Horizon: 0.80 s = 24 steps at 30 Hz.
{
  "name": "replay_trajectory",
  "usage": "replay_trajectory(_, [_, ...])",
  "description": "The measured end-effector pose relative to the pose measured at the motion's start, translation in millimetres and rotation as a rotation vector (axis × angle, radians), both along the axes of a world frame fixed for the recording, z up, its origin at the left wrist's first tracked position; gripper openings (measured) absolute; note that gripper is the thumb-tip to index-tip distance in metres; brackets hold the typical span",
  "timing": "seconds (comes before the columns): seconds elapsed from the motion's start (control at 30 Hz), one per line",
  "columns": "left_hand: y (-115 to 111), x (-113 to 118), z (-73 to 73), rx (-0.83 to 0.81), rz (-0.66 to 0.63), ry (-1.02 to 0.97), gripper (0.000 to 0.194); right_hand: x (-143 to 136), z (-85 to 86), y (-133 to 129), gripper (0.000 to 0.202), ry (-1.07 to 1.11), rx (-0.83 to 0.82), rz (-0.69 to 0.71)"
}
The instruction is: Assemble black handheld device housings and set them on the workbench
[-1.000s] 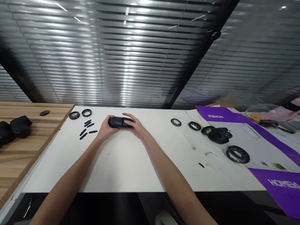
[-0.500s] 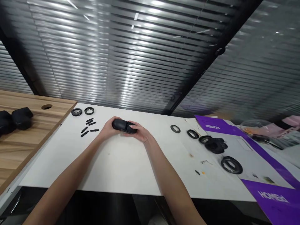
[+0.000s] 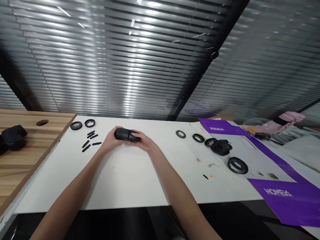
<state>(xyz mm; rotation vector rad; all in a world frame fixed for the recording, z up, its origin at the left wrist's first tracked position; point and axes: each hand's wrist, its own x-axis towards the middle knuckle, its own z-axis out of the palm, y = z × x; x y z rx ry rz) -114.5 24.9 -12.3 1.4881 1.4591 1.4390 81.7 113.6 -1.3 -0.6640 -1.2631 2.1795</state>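
Observation:
Over the far middle of the white table, both hands hold a black rounded casing (image 3: 122,134) with a seam across it. My left hand (image 3: 111,140) is closed around its left end, the fingertips mostly hidden behind it. The right end sits in my right hand (image 3: 143,140), thumb on top and fingers underneath. Left of my hands lie several short black strips (image 3: 93,136). Behind those strips are two black rings (image 3: 90,123) with notched openings.
To the right are more notched rings (image 3: 180,134), a black moulded part (image 3: 221,147) and a larger ring (image 3: 237,165). They lie near or on a purple-and-white printed sheet (image 3: 280,190). A wooden surface (image 3: 27,160) with dark padded objects (image 3: 13,137) adjoins on the left; blinds (image 3: 110,60) rise behind.
The gap across the casing has narrowed to a thin seam. Both hands keep their grip on it. The camera view has shifted slightly.

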Motion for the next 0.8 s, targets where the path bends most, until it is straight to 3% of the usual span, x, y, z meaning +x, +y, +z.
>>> replay_trajectory(0.13, [-1.2,2.3,-1.4,0.01,0.034,-0.005,0.05,-3.7,-5.4,-1.4,0.042,-0.049,0.007,-0.095])
replay_trajectory(0.37, [2.0,-5.1,-11.9,0.014,0.054,0.074,0.052,-13.3,-16.7,-2.4,0.044,-0.038,0.141,-0.069])
replay_trajectory(0.53, [13.2,-19.9,-25.4,-0.018,0.165,0.15,0.06,-36.9,-36.0,-5.4,0.051,-0.034,0.201,-0.246])
replay_trajectory(0.67, [24.7,-33.5,-24.1,-0.041,0.278,0.159,0.079,-43.7,-28.4,-3.0,0.047,-0.138,0.506,-0.357])
replay_trajectory(0.8, [16.2,-30.0,-15.3,-0.123,0.267,0.111,0.085,-34.9,-16.8,-4.3,0.056,-0.315,0.827,-0.42])
